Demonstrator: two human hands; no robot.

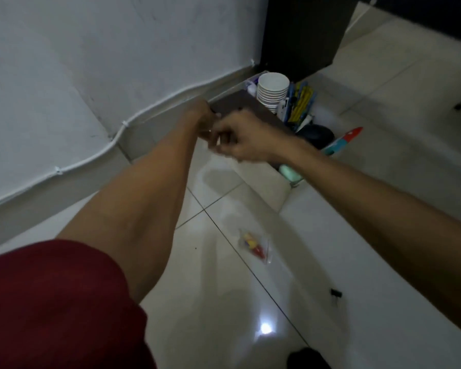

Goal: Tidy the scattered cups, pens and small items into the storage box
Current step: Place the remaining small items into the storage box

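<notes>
- Left hand (204, 113): fingers curled over the dark flap's (246, 106) far edge.
- Right hand (240, 141): curled just beside it, too blurred to tell its grip.
- Storage box (295, 183), by the wall (91, 62), holds stacked cups (272, 89) and pens (301, 102).
- Small bag (254, 246) and binder clip (336, 292) lie on open floor (224, 302).

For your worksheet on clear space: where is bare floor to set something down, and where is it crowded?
Bare tile lies between the plastic bag and the binder clip, and right of the storage box. Crowded: the box, packed with cups and pens.
</notes>
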